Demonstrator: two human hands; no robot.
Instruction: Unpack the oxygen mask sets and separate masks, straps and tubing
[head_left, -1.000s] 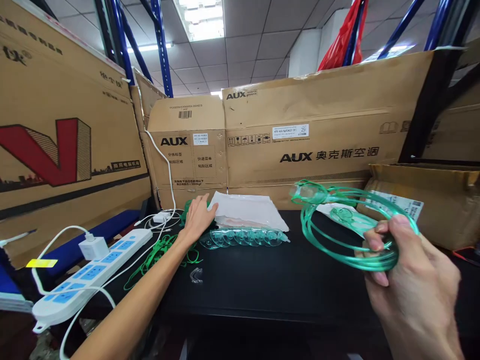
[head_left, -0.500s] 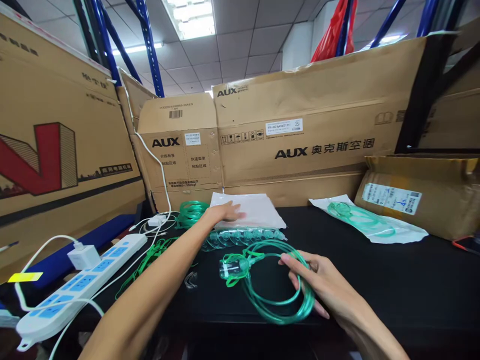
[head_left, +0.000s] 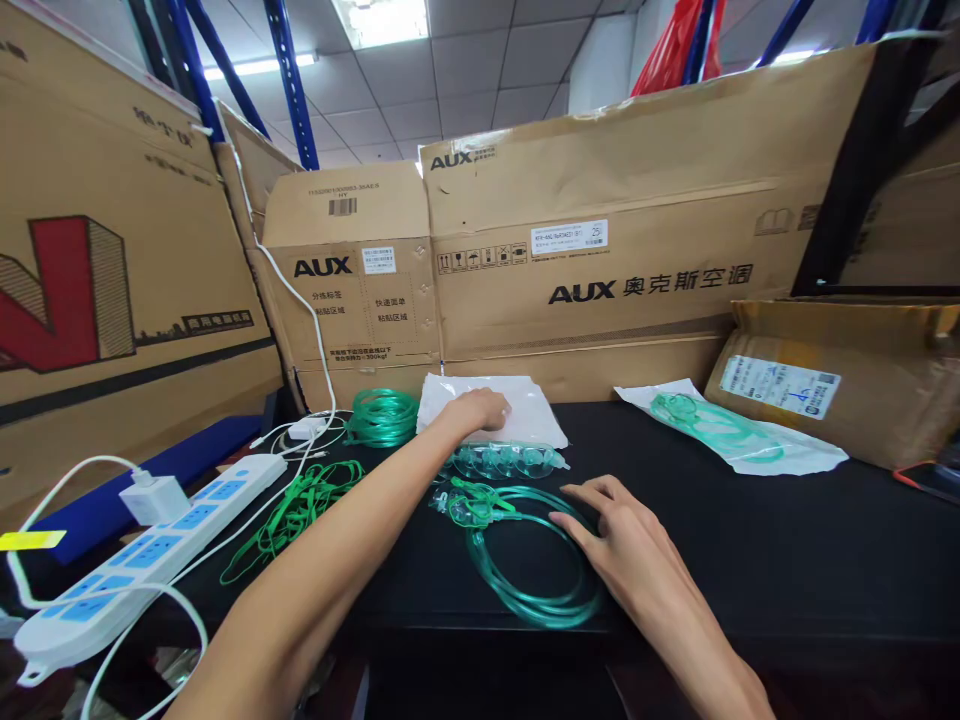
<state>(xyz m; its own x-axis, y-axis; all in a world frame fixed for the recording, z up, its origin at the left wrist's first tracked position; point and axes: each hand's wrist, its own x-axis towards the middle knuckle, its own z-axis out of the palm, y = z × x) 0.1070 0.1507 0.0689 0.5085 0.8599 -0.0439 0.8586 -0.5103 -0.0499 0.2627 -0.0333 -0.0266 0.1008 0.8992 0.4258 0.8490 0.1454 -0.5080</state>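
My left hand (head_left: 484, 410) reaches forward onto a stack of white pouches (head_left: 536, 412), its fingers curled closed at the top pouch; the fingertips are partly hidden. A coil of green oxygen tubing (head_left: 517, 603) lies on the black table, with a clear piece and a green elastic strap (head_left: 472, 503) bundled at its upper left. My right hand (head_left: 611, 525) rests at the coil's right edge, thumb and fingers apart and not gripping it. Between the pouches and the coil is a row of clear green-tinted masks (head_left: 510, 461).
More green tubing (head_left: 382, 418) is coiled behind my left arm, near loose green straps (head_left: 304, 510). A white power strip (head_left: 150, 560) with cables lies at the left. At the right are a filled pouch (head_left: 731, 430) and a cardboard box (head_left: 825, 385). Large cartons (head_left: 637, 240) wall the back.
The tubing coil has been laid down on the table and my right hand has let go of it. My left hand's fingers have curled closed on the pouch stack.
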